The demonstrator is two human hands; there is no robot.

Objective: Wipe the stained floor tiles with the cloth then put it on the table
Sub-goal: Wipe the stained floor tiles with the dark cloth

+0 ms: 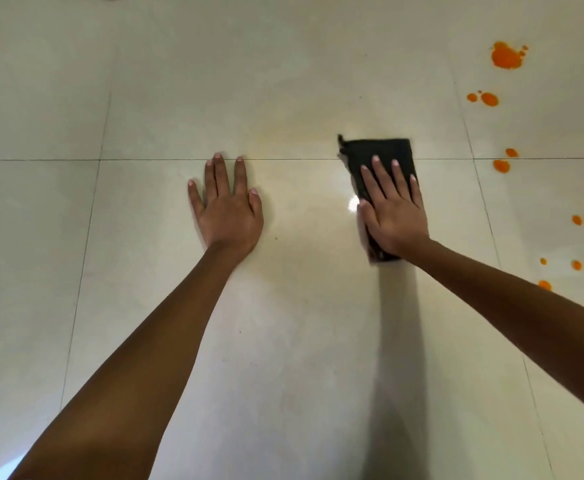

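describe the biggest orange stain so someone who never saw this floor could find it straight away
Start at the cream floor tiles and look right of the black cloth under the right hand. A trail of orange spots runs up that side; the biggest stain is the farthest, topmost one, a wide splat.

Indoor room, likely a home; glossy cream floor tiles [283, 341] with thin dark grout lines [41, 160]; orange stains [507, 55] along floor's right edge
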